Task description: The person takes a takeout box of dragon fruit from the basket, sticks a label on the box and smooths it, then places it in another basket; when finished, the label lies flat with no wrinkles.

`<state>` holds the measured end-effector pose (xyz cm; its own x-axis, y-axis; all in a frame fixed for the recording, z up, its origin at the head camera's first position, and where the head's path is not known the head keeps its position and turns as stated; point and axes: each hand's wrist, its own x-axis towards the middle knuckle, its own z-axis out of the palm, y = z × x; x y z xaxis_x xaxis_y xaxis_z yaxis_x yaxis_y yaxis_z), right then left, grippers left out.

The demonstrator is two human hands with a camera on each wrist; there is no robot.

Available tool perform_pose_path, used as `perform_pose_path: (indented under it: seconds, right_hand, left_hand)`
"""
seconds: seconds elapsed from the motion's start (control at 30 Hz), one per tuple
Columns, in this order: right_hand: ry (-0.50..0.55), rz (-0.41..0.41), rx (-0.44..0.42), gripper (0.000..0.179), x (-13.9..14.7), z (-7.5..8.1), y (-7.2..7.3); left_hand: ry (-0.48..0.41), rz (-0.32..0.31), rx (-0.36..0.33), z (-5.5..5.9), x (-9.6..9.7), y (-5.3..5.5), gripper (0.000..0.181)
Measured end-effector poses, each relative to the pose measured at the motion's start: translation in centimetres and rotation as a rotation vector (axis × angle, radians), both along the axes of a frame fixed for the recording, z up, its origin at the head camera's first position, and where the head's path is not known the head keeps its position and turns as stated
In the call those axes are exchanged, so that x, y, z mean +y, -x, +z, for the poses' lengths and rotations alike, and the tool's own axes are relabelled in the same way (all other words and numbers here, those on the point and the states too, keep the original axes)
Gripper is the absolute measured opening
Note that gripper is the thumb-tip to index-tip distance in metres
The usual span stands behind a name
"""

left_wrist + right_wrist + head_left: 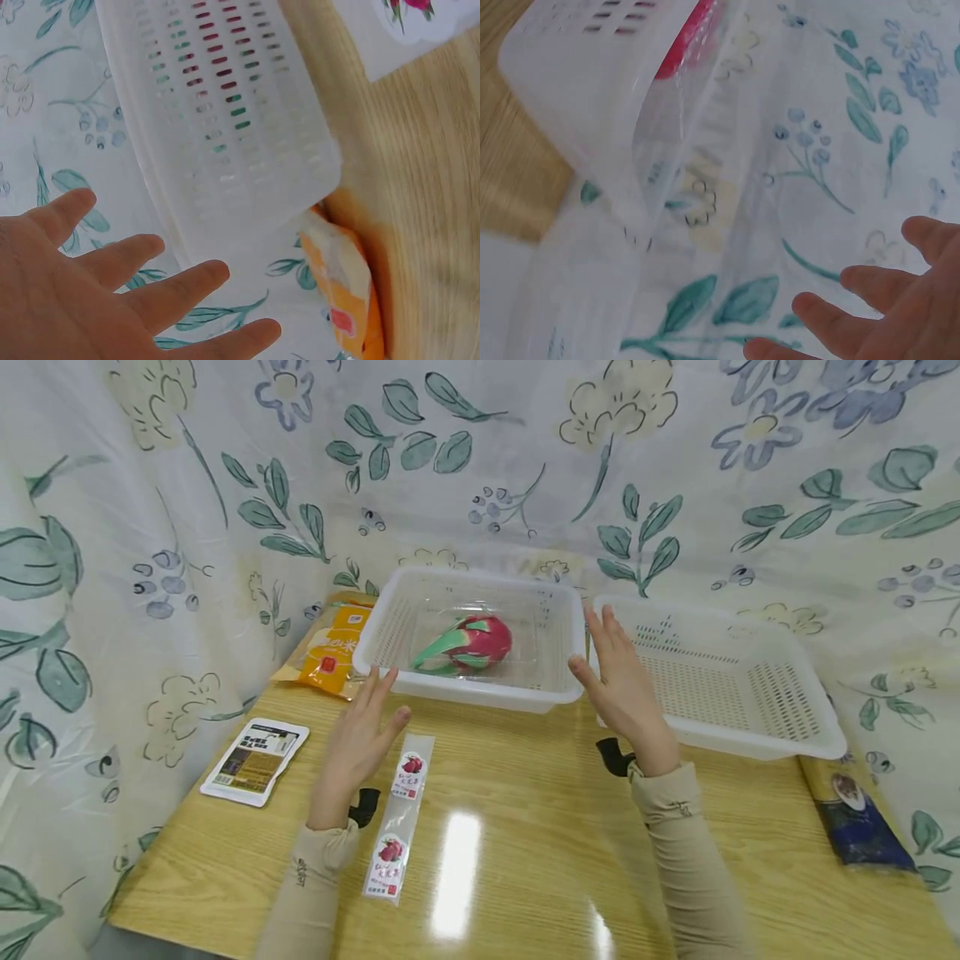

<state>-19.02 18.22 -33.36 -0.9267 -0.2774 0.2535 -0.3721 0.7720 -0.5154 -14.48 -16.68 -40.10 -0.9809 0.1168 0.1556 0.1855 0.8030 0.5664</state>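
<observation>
A white perforated plastic basket (468,689) stands at the back of the table. Inside it lies a dragon fruit (489,642), red with green scales, apparently in clear plastic packaging. My left hand (356,743) is near the basket's front left corner, its fingers spread and holding nothing. By the right end, my right hand (624,693) is raised with fingers extended, also holding nothing. In the left wrist view, fingers (180,296) appear apart from the basket wall (247,180). The right wrist view likewise shows spread fingers (832,322) away from the basket (577,90).
A second white basket (750,739) stands to the right, beside a dark blue packet (862,818). Left of the first basket lies an orange packet (333,647). A white flat pouch (255,762) and a strip of dragon-fruit stickers (397,818) lie nearer. A floral curtain (525,468) hangs behind.
</observation>
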Motion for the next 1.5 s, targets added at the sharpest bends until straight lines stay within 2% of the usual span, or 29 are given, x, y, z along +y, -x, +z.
perform_pose_path:
  seconds: [0.23, 0.37, 0.43, 0.6, 0.7, 1.0, 1.3, 1.5]
  right_hand:
    - [0.087, 0.067, -0.132, 0.089, -3.1, 0.3, 3.8]
    - [0.17, 0.122, -0.19, 0.091, -4.3, -0.1, 5.9]
    - [0.214, 0.14, -0.219, 0.086, -4.7, -0.3, 6.7]
    - [0.307, 0.106, -0.316, 0.068, -5.8, -1.1, 8.4]
    - [0.33, 0.074, -0.361, 0.066, -6.4, -1.6, 9.4]
    - [0.406, 0.024, -0.494, 0.065, -7.4, -2.4, 11.0]
    - [0.501, -0.146, -0.829, 0.087, -7.8, -2.3, 11.9]
    - [0.513, -0.169, -0.944, 0.084, -7.2, -3.1, 12.3]
  left_hand:
    - [-0.054, 0.009, 0.023, -0.2, 0.8, 1.3, 0.086]
    - [-0.053, 0.029, 0.009, -0.5, 1.2, 1.6, 0.085]
    - [-0.051, 0.039, -0.001, -0.6, 1.3, 1.6, 0.084]
    - [-0.042, 0.051, -0.011, -0.8, 1.7, 1.7, 0.086]
    - [-0.034, 0.056, -0.009, -1.0, 1.8, 1.8, 0.086]
    - [-0.027, 0.066, 0.0, -1.3, 1.9, 2.0, 0.083]
    - [-0.038, 0.058, 0.009, -1.5, 1.8, 2.0, 0.087]
    - [-0.046, 0.05, 0.033, -1.7, 1.8, 2.1, 0.085]
